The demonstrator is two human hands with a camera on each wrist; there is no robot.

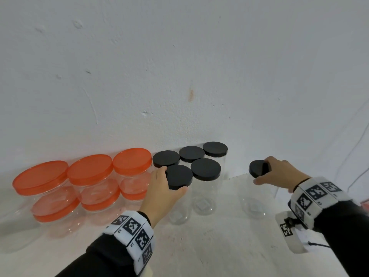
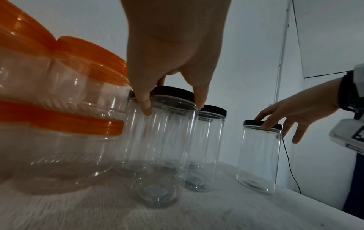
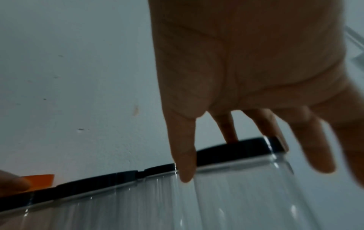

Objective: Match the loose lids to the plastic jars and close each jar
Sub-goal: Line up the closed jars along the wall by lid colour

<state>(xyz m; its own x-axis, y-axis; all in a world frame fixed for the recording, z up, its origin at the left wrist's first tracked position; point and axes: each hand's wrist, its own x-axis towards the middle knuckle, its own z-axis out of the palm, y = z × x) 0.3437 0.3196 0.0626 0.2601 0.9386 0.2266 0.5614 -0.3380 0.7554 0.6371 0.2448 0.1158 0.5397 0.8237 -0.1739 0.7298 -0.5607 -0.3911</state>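
Observation:
A tall clear jar (image 2: pixel 163 140) stands at the front of a cluster of black-lidded jars. My left hand (image 1: pixel 173 179) grips its black lid (image 1: pixel 179 174) from above, thumb on the near rim and fingers (image 2: pixel 146 107) on the far side. To the right, apart from the cluster, a second clear jar (image 1: pixel 256 198) carries a smaller-looking black lid (image 1: pixel 257 167). My right hand (image 1: pixel 261 171) holds that lid, thumb (image 3: pixel 185 171) at the near edge and fingers curled over the top. In the left wrist view this jar (image 2: pixel 258 157) stands upright with the lid (image 2: pixel 253 123) seated level.
Several other black-lidded jars (image 1: pixel 205 168) stand behind against the white wall. Orange-lidded wide jars (image 1: pixel 89 170) are stacked in two layers at the left. The white table top (image 1: pixel 219 246) lies open in front. A thin cable (image 2: pixel 291 171) hangs at the far right.

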